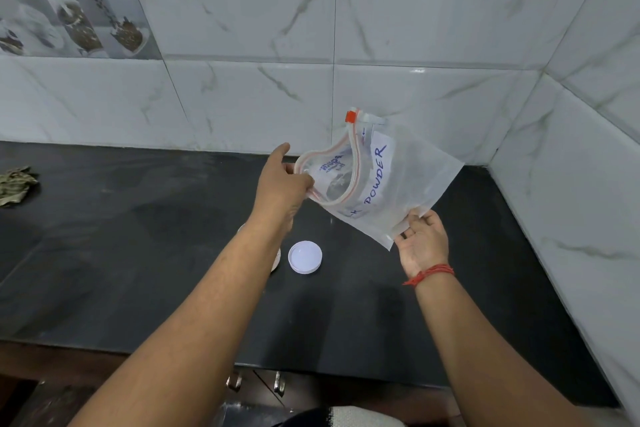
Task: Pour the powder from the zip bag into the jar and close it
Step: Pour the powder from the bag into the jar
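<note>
Your left hand [282, 185] pinches the open mouth of the zip bag [377, 184], index finger straight; your right hand [420, 239] grips its bottom corner, right of centre. The lid [305, 257] lies below on the counter [138, 253]; the jar [275, 258] is mostly hidden behind your left forearm.

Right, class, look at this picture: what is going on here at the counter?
A person holds a clear zip bag marked "POWDER" above a dark counter. The left hand pinches the bag's open mouth, and the right hand holds a bottom corner, so the bag is tilted. A white lid lies on the counter below. The jar is mostly hidden behind the left forearm. Whether powder is pouring cannot be told.
</note>
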Demonstrator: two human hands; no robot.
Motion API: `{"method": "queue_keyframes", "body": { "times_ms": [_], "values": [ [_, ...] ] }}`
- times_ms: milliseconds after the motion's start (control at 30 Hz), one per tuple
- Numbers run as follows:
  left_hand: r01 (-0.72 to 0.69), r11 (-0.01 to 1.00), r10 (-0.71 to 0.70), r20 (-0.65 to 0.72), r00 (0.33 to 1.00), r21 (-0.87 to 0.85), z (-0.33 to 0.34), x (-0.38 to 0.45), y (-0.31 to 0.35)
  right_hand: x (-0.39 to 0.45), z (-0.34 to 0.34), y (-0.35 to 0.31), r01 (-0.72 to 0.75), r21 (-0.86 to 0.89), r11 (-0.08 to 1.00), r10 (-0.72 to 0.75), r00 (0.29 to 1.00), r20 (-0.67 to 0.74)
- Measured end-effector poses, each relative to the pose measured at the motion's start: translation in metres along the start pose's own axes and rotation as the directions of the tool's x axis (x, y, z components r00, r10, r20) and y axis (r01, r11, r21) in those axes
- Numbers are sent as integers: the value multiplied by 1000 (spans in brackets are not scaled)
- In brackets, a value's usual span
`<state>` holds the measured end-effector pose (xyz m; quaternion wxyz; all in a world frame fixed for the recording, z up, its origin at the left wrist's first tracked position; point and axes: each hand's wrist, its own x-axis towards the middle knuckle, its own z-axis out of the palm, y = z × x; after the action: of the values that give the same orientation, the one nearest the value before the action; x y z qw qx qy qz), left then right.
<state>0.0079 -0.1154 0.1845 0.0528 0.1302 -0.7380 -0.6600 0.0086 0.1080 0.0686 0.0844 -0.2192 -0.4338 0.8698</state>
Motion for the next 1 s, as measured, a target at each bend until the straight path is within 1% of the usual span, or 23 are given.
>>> {"method": "queue_keyframes", "body": {
  "times_ms": [67,133,167,200,233,300,333,433,467,533,600,667,700,833,933,1000],
  "values": [
    [-127,970,125,21,992,208,-4,-1,1,-1,-1,-2,6,-20,1000,-7,1000,-16],
    [-262,876,265,50,963,406,-7,0,2,-1,-2,-3,13,-41,999,-14,999,-32],
    [-301,841,307,61,950,449,-8,0,2,-1,-1,-3,14,-46,999,-15,999,-34],
    [-315,833,321,65,945,454,-8,1,2,-1,0,-3,14,-45,999,-15,999,-31],
    [-304,850,306,65,950,430,-9,2,3,-2,1,-4,13,-41,999,-14,1000,-23],
    [-233,909,220,76,973,347,-9,3,5,-3,2,-4,14,-38,999,-14,1000,-4],
    [-201,922,175,106,979,330,-10,4,5,-3,1,-5,16,-44,999,-16,1000,5],
    [-213,885,120,241,963,413,-16,6,5,-4,1,-11,30,-104,994,-25,998,52],
    [-227,868,116,266,957,441,-19,8,5,-5,1,-14,43,-133,990,-34,997,68],
    [-240,859,123,273,954,452,-24,14,2,-6,3,-20,84,-183,980,-73,995,67],
    [-253,858,147,256,955,448,-29,19,-2,-5,7,-25,125,-229,965,-120,992,37],
    [-260,846,175,219,960,466,-32,22,-6,-4,12,-29,153,-303,941,-142,988,59],
    [-248,855,180,186,966,455,-33,23,-7,-3,13,-31,166,-339,926,-148,986,77],
    [-176,949,180,7,984,262,-36,22,-11,-1,18,-40,205,-390,898,-176,978,110],
    [-218,967,230,-90,969,132,-34,20,-12,2,23,-42,222,-381,897,-194,975,113],
    [-273,953,286,-87,954,134,-32,15,-12,2,29,-43,236,-360,903,-216,972,96]
  ]
}}
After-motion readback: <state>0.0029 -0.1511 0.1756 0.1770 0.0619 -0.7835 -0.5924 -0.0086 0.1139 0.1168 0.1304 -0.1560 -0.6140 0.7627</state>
